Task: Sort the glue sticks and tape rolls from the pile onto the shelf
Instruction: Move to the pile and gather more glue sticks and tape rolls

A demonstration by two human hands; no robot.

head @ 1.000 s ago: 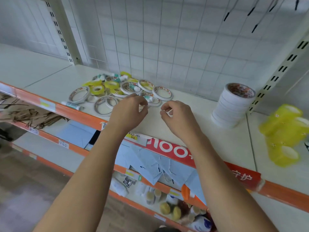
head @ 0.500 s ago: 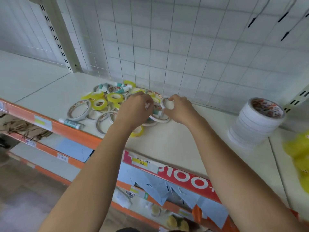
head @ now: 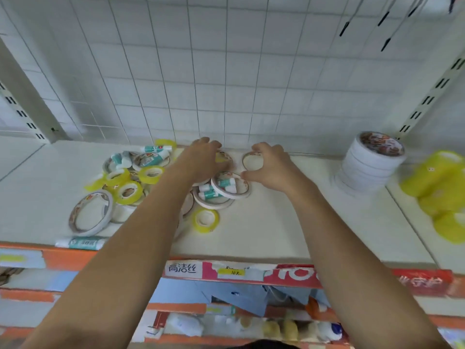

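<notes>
A pile of white tape rolls [head: 90, 215], yellow tape rolls [head: 205, 219] and teal-labelled glue sticks [head: 158, 148] lies on the white shelf [head: 289, 230]. My left hand [head: 203, 159] reaches over the back of the pile, fingers curled onto a white roll [head: 225, 157] there. My right hand [head: 270, 167] grips a small white tape roll [head: 252, 161] between thumb and fingers, just right of the pile. Two glue sticks [head: 214, 191] lie inside a white roll near my hands.
A tall stack of white tape rolls [head: 370, 163] stands at the right, with stacked yellow rolls [head: 442, 195] beyond it. A glue stick [head: 80, 243] lies at the shelf's orange front edge [head: 63, 258]. A wire grid back panel [head: 226, 71] closes the rear.
Both hands have moved further back over the pile. My right hand now holds a small white roll clear to the right of the pile. The view has shifted closer.
</notes>
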